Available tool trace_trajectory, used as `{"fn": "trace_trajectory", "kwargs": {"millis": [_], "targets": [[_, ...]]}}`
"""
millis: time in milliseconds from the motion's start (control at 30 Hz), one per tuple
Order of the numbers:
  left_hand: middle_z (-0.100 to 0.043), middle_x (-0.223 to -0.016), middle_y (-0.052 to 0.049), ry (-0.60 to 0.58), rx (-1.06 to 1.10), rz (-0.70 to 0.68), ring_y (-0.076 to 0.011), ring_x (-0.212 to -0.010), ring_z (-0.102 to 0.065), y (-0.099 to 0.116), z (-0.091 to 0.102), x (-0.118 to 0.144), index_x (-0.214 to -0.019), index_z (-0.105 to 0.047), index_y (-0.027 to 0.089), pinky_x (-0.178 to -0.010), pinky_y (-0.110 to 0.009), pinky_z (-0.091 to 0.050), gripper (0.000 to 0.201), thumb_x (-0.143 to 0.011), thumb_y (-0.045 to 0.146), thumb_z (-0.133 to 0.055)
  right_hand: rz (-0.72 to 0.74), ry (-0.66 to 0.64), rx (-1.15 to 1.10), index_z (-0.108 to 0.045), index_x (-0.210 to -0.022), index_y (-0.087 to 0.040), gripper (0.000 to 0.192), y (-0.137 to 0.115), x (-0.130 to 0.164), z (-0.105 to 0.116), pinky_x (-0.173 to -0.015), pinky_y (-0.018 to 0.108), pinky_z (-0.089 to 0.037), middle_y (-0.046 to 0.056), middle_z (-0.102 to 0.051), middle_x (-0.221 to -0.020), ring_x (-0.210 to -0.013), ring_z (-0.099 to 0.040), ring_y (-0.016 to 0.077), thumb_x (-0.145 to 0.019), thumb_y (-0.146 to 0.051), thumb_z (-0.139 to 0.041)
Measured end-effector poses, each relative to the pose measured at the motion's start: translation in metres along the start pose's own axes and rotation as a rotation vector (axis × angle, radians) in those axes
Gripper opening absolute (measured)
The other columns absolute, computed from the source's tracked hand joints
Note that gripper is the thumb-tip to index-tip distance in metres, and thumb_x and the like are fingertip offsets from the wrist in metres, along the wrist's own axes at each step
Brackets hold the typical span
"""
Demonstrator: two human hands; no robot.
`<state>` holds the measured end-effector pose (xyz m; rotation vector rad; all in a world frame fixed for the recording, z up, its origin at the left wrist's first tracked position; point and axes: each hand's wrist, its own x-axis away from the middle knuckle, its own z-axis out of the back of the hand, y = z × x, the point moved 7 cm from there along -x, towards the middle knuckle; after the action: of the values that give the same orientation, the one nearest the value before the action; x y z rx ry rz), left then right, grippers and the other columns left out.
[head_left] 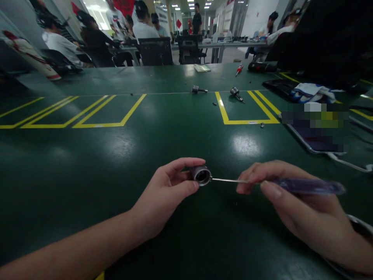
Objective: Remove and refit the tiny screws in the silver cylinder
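My left hand (pixel 166 194) grips a small hollow metal cylinder (pixel 202 175) between thumb and fingers, its open end turned towards me. In my right hand (pixel 300 206) lies a screwdriver (pixel 309 186) with a translucent purple handle, its thin shaft pointing left. The tip of the shaft meets the right side of the cylinder's rim, at what looks like a small screw. A tiny part (pixel 235 203) rests on the green table below the shaft.
Two metal parts with shafts (pixel 199 89) (pixel 236 94) lie further back. A red screwdriver (pixel 239 69), a tablet (pixel 314 128) with a white cable, and white-blue gloves (pixel 313 93) are on the table (pixel 175 140). Yellow tape marks rectangles. Several people sit beyond.
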<state>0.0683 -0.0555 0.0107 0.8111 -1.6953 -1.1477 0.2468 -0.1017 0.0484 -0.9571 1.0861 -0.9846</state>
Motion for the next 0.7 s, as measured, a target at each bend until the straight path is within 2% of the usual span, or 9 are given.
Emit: {"fn": "trace_trajectory", "kwargs": {"millis": [67, 133, 233, 367, 500, 700], "targets": [[-0.072, -0.095, -0.001, -0.015, 0.020, -0.005, -0.0145, -0.093, -0.064, -0.001, -0.002, 0.000, -0.101, -0.066, 0.023, -0.081, -0.023, -0.046, 0.034, -0.069, 0.009, -0.065, 0.096, -0.128, 0.207, -0.057, -0.101, -0.025, 0.019, -0.010, 0.007, -0.013, -0.076, 0.024, -0.051, 0.001, -0.065, -0.094, -0.092, -0.061, 0.0145, -0.085, -0.015, -0.053], [-0.072, -0.094, -0.002, -0.021, 0.025, -0.006, -0.0145, -0.092, -0.064, -0.003, -0.004, 0.000, -0.101, -0.065, 0.022, -0.082, -0.024, -0.046, 0.035, -0.069, 0.008, -0.065, 0.235, -0.184, 0.312, -0.054, -0.102, -0.021, 0.023, -0.020, 0.011, -0.022, -0.081, 0.024, -0.050, 0.003, -0.064, -0.097, -0.094, -0.060, 0.0142, -0.082, -0.009, -0.053], [-0.072, -0.093, -0.002, -0.006, 0.005, -0.019, -0.0151, -0.092, -0.064, -0.002, -0.006, 0.001, -0.100, -0.065, 0.021, -0.081, -0.024, -0.047, 0.035, -0.067, 0.008, -0.066, 0.348, -0.250, 0.441, -0.053, -0.103, -0.018, 0.024, -0.025, 0.011, -0.033, -0.087, 0.027, -0.048, 0.005, -0.064, -0.098, -0.097, -0.059, 0.0148, -0.081, -0.007, -0.053], [-0.072, -0.093, -0.002, 0.018, -0.018, -0.037, -0.0157, -0.092, -0.065, -0.001, -0.007, 0.003, -0.099, -0.066, 0.021, -0.081, -0.026, -0.048, 0.033, -0.068, 0.008, -0.066, 0.445, -0.255, 0.581, -0.054, -0.102, -0.017, 0.023, -0.030, 0.012, -0.039, -0.087, 0.032, -0.048, 0.006, -0.066, -0.099, -0.098, -0.059, 0.0188, -0.081, -0.008, -0.053], [-0.072, -0.092, -0.002, 0.072, -0.035, -0.068, -0.0171, -0.090, -0.065, 0.000, -0.006, 0.002, -0.093, -0.066, 0.020, -0.080, -0.027, -0.049, 0.028, -0.068, 0.009, -0.065, 0.503, -0.285, 0.676, -0.058, -0.098, -0.015, 0.018, -0.033, 0.016, -0.047, -0.082, 0.035, -0.048, 0.007, -0.067, -0.090, -0.091, -0.061, 0.0207, -0.087, -0.011, -0.045], [-0.070, -0.097, -0.002, 0.139, -0.052, -0.106, -0.0181, -0.088, -0.066, 0.004, -0.007, 0.003, -0.083, -0.067, 0.017, -0.079, -0.029, -0.051, 0.020, -0.066, 0.007, -0.063, 0.578, -0.291, 0.749, -0.063, -0.085, -0.014, 0.038, -0.043, 0.016, -0.056, -0.070, 0.034, -0.048, 0.007, -0.066, -0.075, -0.074, -0.061, 0.0192, -0.096, -0.017, -0.027]]}}
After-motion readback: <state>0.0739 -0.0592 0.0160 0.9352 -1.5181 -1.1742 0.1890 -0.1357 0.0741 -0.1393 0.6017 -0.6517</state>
